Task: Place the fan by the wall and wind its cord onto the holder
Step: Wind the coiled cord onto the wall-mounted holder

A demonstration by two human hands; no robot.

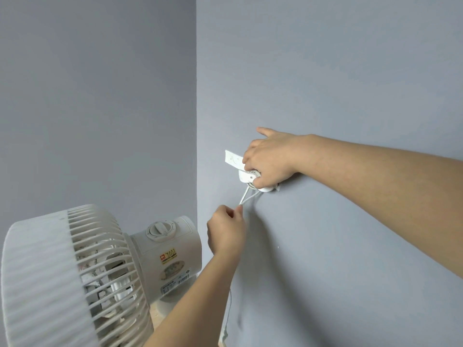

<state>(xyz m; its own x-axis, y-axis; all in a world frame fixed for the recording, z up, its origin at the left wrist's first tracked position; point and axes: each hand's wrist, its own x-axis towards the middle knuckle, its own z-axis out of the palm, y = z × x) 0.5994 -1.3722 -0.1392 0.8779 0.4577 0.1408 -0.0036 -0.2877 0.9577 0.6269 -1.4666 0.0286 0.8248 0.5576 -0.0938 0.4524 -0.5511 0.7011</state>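
Two blue-grey walls (325, 71) meet beside the fan (75, 271).

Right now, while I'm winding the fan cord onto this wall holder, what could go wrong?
1. Your left hand pinches the cord taut just below the holder. A hard pull could lever it off the wall, though your right hand grips it.
2. The slack hangs down the wall beside the fan. If it runs short, further winding could tug the fan over.
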